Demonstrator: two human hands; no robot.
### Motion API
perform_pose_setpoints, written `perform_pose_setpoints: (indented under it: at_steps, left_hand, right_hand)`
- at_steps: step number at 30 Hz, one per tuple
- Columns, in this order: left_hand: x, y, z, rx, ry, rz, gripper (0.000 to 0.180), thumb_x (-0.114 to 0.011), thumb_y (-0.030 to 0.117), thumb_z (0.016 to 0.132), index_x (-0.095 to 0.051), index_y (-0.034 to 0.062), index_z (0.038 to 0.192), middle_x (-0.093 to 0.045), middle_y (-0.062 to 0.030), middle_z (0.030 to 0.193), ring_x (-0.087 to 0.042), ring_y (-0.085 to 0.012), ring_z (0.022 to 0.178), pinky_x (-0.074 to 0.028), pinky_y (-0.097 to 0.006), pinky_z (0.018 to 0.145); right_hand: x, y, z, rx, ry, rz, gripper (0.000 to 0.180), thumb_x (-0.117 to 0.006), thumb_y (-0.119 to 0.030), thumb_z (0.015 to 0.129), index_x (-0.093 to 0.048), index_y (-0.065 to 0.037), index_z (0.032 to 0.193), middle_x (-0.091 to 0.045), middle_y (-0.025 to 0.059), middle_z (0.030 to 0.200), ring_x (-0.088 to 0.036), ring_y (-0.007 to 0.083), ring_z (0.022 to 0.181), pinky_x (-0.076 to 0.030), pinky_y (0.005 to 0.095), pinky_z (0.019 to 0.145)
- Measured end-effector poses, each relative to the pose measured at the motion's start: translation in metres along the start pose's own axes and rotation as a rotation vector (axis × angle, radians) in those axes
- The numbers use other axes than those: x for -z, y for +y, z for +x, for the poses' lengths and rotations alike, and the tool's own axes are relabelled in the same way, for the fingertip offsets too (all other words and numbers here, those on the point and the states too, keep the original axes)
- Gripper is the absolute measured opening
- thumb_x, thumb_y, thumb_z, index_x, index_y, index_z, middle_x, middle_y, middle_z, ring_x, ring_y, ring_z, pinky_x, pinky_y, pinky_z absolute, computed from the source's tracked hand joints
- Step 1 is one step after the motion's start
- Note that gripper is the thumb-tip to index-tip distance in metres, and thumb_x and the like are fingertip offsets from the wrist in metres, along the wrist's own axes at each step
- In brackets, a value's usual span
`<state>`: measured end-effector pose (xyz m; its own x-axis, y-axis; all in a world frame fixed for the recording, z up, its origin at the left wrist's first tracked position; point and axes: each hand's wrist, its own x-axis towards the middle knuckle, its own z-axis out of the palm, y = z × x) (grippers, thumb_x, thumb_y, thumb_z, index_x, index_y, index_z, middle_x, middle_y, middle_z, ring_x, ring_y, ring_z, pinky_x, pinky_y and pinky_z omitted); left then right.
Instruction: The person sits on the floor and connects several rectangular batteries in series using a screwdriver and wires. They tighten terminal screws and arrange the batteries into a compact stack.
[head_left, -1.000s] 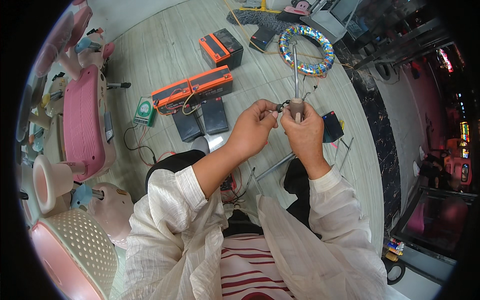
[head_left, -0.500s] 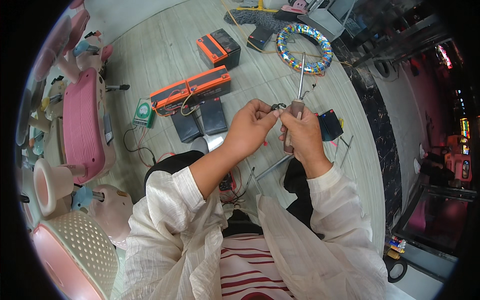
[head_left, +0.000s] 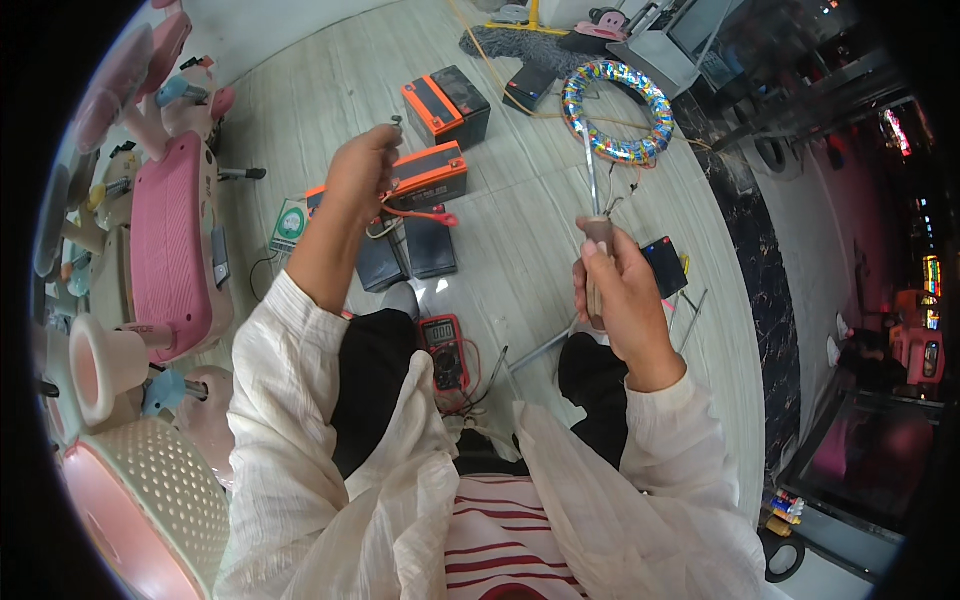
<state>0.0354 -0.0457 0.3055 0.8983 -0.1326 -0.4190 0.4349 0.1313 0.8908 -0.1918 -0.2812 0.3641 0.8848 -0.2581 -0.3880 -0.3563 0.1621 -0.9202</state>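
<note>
A screwdriver is clamped in the right hand at two o'clock, a small dark piece is pinched in the left hand at eleven, digits are displayed on a red multimeter at seven, and a round printed emblem is borne by a green box at ten.

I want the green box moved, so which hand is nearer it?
Left. In the picture, the left hand is up and to the right of the green box; the right hand, gripping a tool, is much farther right and lower.
</note>
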Motion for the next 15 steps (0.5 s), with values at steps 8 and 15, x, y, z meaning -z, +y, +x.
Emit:
perform_pose_setpoints:
  at_steps: [8,15]
  left_hand:
    - [0.037,-0.071,0.074,0.204,0.001,0.211,0.02,-0.066,0.032,0.085,-0.065,0.0123,0.083,-0.046,0.0057,0.065,-0.033,-0.0069,0.052,-0.023,-0.026,0.047]
    - [0.058,-0.18,0.119,0.375,-0.017,0.062,0.012,-0.065,0.02,0.087,-0.068,0.0081,0.084,-0.048,0.0044,0.069,-0.04,-0.0085,0.063,-0.03,-0.026,0.055]
  right_hand:
    - [0.013,0.013,0.062,0.645,0.183,-0.793,0.03,-0.069,-0.008,0.084,-0.061,0.001,0.112,-0.064,0.0069,0.098,-0.061,0.0127,0.077,-0.051,0.0268,0.072]
    - [-0.017,0.026,0.151,0.353,0.166,-0.569,0.032,-0.074,-0.007,0.084,-0.058,0.0,0.111,-0.068,0.0046,0.096,-0.057,0.0055,0.079,-0.048,0.021,0.068]
